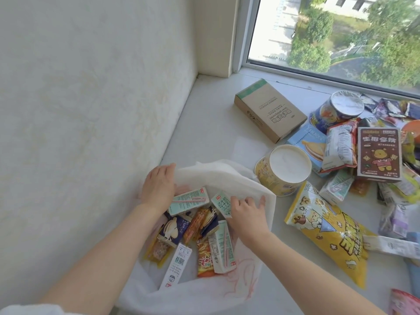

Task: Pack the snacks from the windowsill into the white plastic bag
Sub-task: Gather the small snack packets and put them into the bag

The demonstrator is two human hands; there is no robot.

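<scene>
The white plastic bag [227, 176] lies open on the windowsill [211, 123], holding several mint milk cartons [188, 201], a dark blue snack pack [173, 230] and orange packets [204, 262]. My left hand [159, 187] holds the bag's left rim, fingers curled over the edge. My right hand [246, 210] reaches into the bag's mouth, fingers spread on a milk carton and the inner wall. A yellow popcorn bag [327, 233] and a round yellow tub [284, 173] lie just right of the bag.
A brown cardboard box [270, 110] lies near the window. At the right, a heap of snacks: a blue tin [336, 112], a brown bear box [378, 153], a light blue pack [309, 144]. The wall [91, 110] runs along the left.
</scene>
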